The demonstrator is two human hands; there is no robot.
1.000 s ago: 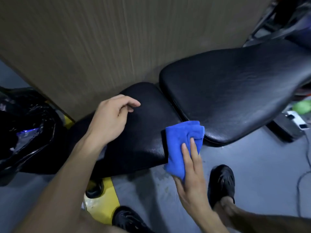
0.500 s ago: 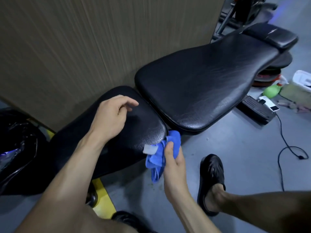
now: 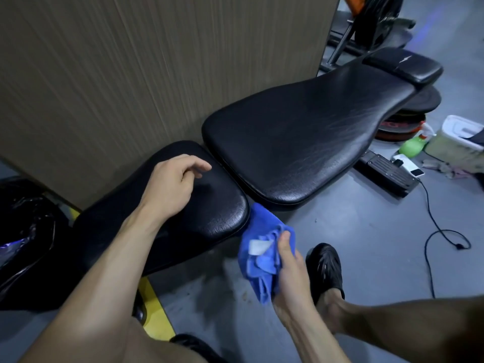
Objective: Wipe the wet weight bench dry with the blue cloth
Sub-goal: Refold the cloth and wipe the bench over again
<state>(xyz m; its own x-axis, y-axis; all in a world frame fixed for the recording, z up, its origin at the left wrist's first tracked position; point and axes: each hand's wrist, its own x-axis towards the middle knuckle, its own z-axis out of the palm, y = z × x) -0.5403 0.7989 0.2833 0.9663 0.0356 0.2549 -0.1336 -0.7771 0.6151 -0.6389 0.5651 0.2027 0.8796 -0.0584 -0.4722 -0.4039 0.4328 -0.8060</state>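
No legible text, brand, number or sign anywhere. White tag (image 3: 258, 246) on blue cloth (image 3: 258, 268): blank or too blurred to read.

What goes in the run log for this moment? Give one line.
task: wipe bench | right hand: holds bunched blue cloth off seat pad edge | left hand: over seat pad | back pad: untouched

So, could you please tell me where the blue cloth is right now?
In the head view the blue cloth is bunched in the right hand, low and centre, beside the seat pad's near corner and above the grey floor.
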